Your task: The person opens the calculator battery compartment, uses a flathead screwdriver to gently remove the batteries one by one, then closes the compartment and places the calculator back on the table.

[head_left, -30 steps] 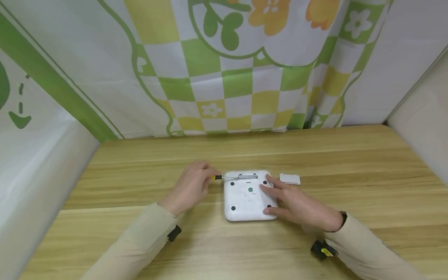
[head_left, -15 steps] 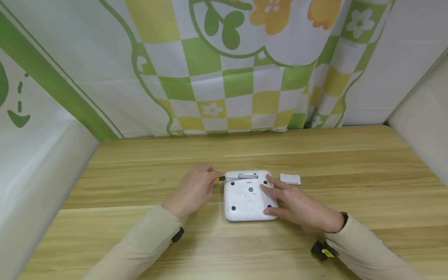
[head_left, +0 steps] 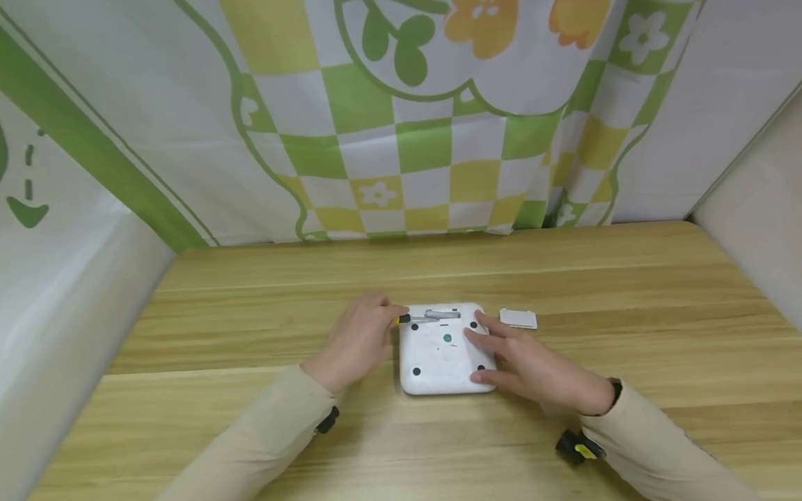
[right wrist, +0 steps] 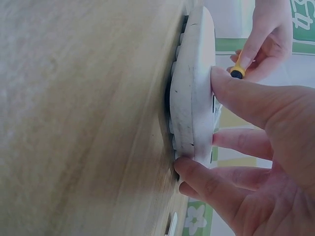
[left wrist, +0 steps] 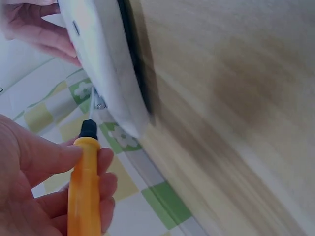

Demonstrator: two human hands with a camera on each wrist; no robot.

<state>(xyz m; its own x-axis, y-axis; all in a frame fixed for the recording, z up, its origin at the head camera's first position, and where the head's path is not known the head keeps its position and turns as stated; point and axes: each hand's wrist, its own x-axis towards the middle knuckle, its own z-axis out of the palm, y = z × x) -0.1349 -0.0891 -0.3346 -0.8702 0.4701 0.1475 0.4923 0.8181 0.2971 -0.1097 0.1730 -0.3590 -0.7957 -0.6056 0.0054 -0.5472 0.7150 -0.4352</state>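
Note:
A white desk calculator (head_left: pixel 438 362) lies face down on the table, its grey keys showing underneath in the right wrist view. Near its far edge is an uncovered battery compartment (head_left: pixel 450 315). My left hand (head_left: pixel 357 341) grips the yellow handle of a screwdriver (left wrist: pixel 84 182) with a black collar. Its thin shaft reaches over the calculator to the compartment; I cannot tell exactly what the tip touches. My right hand (head_left: pixel 539 362) rests on the calculator's right side with fingers spread. Thumb and middle finger press on the back, while another fingertip touches the side edge.
A small white battery cover (head_left: pixel 518 319) lies on the wooden table (head_left: pixel 250 306), right of the calculator. A checkered green, yellow and white curtain (head_left: pixel 426 146) hangs behind the table's far edge. White walls stand at both sides.
My left hand has moved to the right, bringing the screwdriver farther along the battery compartment. My right hand and the calculator have stayed in place.

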